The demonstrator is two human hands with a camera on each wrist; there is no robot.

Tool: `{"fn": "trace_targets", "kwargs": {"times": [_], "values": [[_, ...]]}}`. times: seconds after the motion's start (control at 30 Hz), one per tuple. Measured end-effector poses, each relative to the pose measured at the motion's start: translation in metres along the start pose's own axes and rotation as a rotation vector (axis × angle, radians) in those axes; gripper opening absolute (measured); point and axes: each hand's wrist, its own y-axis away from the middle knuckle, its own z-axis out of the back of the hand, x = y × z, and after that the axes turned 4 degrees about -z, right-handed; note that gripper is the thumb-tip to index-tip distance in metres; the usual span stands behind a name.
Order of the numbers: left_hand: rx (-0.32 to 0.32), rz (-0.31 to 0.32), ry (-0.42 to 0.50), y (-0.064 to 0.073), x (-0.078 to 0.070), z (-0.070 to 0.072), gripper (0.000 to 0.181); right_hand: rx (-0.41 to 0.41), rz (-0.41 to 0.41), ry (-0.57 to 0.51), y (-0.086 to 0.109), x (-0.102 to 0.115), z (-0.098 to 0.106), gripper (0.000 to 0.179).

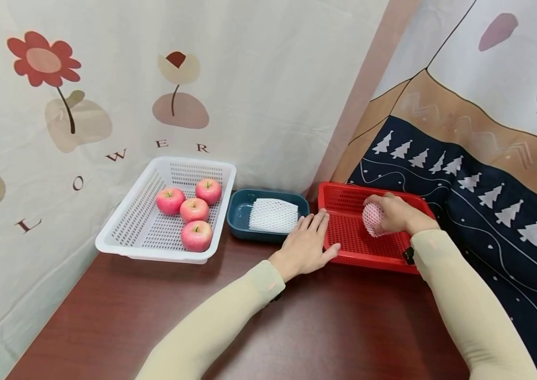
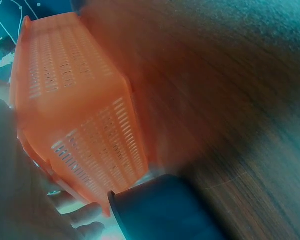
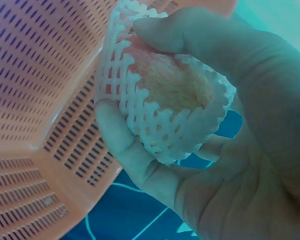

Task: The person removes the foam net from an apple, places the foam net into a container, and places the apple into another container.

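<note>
My right hand grips an apple in a white foam net over the right part of the red basket. Up close in the right wrist view, thumb and fingers curl round the netted apple, whose bare reddish-yellow skin shows through the net's open end. My left hand lies with straight, spread fingers at the red basket's near left corner, its fingertips beside the dark blue tray. In that tray lie flat white foam nets.
A white basket on the left holds several bare red apples. The three containers stand in a row on a brown wooden table. Behind them hangs a pale flower-print curtain, with a dark tree-print cloth at the right.
</note>
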Motion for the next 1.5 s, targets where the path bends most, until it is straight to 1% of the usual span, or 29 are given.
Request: {"fn": "trace_targets", "kwargs": {"times": [0.3, 0.57, 0.87, 1.13, 1.5], "values": [[-0.003, 0.001, 0.003, 0.0, 0.0, 0.0, 0.091, -0.045, 0.003, -0.042, 0.012, 0.02, -0.003, 0.078], [0.0, 0.0, -0.001, 0.001, -0.001, -0.002, 0.092, -0.069, 0.02, -0.051, 0.022, 0.029, -0.006, 0.08], [-0.001, -0.001, 0.003, 0.002, -0.001, -0.001, 0.093, -0.102, 0.062, -0.064, 0.032, 0.04, -0.006, 0.079], [-0.012, -0.003, -0.03, -0.001, 0.001, -0.001, 0.092, -0.12, 0.083, -0.071, 0.037, 0.05, -0.006, 0.081], [-0.02, -0.004, -0.025, 0.0, 0.001, 0.002, 0.092, -0.149, 0.124, -0.065, 0.046, 0.062, -0.006, 0.081]]}}
